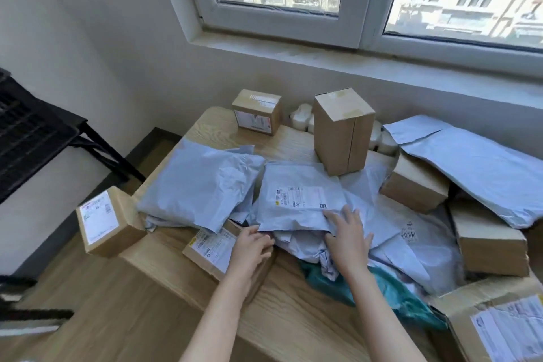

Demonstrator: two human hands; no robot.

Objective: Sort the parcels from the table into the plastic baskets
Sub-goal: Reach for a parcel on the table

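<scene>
A pile of parcels covers the wooden table (279, 317). On top in the middle lies a flat grey mailer (296, 200) with a white label. My left hand (252, 247) grips its near left corner, above a labelled cardboard box (207, 247). My right hand (348, 232) holds the mailer's near right edge, fingers on top and thumb tucked under. No plastic basket is in view.
A puffy grey mailer (199, 185) lies to the left and a long one (476, 170) at the right. A tall box (340, 132) and a small box (257, 112) stand at the back. One labelled box (102, 220) overhangs the table's left edge. A teal bag (382, 288) and several boxes sit to the right. A black rack (29, 132) is at the far left.
</scene>
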